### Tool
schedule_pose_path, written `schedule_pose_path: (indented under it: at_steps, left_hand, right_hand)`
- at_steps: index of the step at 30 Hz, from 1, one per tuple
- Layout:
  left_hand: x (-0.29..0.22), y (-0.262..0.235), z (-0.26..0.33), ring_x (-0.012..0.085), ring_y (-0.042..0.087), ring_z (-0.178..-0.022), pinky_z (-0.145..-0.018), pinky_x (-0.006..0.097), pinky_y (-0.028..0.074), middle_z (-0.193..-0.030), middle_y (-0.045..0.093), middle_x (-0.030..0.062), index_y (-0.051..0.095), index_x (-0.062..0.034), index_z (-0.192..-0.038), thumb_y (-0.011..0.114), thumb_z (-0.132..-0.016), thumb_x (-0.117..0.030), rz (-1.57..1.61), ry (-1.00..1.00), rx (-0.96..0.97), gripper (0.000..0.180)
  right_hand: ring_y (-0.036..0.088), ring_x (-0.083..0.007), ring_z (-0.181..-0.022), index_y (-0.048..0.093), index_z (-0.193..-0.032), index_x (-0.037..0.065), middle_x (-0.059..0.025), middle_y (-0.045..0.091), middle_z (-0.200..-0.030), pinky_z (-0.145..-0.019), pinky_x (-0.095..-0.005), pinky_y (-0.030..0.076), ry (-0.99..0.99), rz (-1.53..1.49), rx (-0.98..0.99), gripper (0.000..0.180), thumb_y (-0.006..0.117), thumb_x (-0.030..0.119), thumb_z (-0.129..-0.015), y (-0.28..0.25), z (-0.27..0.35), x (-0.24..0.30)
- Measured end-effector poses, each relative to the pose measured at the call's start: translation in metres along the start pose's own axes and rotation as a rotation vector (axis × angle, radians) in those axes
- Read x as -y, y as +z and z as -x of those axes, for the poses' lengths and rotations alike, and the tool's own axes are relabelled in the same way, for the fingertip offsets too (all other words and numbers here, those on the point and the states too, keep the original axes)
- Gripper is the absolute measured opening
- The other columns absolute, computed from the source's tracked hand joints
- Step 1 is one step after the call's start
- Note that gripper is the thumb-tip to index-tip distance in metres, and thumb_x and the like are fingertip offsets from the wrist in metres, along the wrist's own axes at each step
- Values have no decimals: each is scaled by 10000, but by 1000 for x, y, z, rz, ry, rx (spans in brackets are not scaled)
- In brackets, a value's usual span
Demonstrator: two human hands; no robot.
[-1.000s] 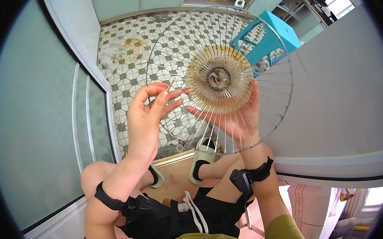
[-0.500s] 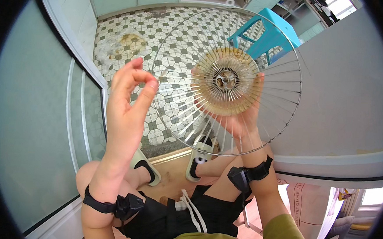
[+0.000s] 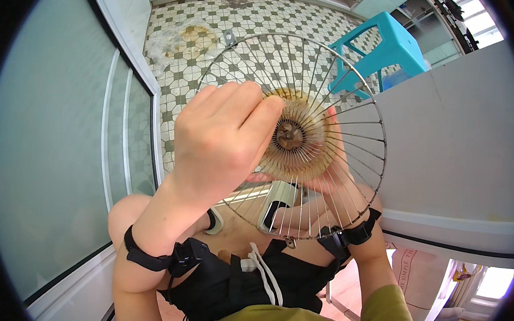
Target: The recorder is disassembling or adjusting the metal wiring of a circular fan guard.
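Note:
A round wire guard (image 3: 360, 115), with metal spokes running from a small hub to an outer ring, is held tilted in front of me. Behind its centre sits a yellowed, translucent round piece (image 3: 303, 174), stained brown. My right hand (image 3: 334, 165) cups that piece from below and behind, fingers showing at its right and lower left edges. Over the guard's left side is my left hand (image 3: 226, 129), back upward and fingers curled closed, thumb side close to the hub. Whatever those fingers pinch is hidden.
A turquoise plastic stool (image 3: 387, 48) stands at the far right on the patterned tile floor (image 3: 266, 14). A crumpled clear plastic sheet (image 3: 179, 41) lies at far left. A frosted glass door (image 3: 52, 136) flanks my left, a pale panel (image 3: 452, 137) my right.
My left hand has moved right, from beside the guard to over its spokes near the hub, fingers now curled. The guard and right hand have come lower and slightly left; the guard has turned.

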State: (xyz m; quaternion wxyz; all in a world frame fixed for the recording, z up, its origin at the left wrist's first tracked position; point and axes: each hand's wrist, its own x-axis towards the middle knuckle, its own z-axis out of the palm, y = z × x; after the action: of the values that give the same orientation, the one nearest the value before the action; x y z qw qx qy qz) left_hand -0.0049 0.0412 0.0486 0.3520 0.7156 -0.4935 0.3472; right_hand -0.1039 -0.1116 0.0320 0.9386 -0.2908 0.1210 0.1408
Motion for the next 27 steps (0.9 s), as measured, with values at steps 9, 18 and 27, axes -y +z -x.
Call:
schedule_pose_path:
  at_steps: [9,18,27]
  left_hand:
    - [-4,6,5,177,528,-649,-571,294,417,-690,479,40,551,-47,-734,585,-619,-94,59,27,94,129]
    - [-6,3,6,217,535,-658,-591,320,436,-700,486,71,529,-48,-699,593,-626,-60,68,-89,188,98]
    - [11,-10,0,247,565,-649,-572,314,451,-727,544,75,613,-40,-816,649,-742,12,216,-312,229,97]
  right_hand:
    - [387,-386,-1256,263,-1420,139,-144,319,-1421,-949,-710,306,82,-330,217,680,244,604,-924,-18,-2,-10]
    - [441,-351,-1219,320,-1398,135,-137,398,-1371,-937,-699,330,135,-363,56,665,294,598,-921,-26,-9,-10]
    - [379,-494,-1223,286,-1412,137,-189,367,-1384,-942,-712,300,103,-154,165,738,250,659,-891,-18,-8,-2]
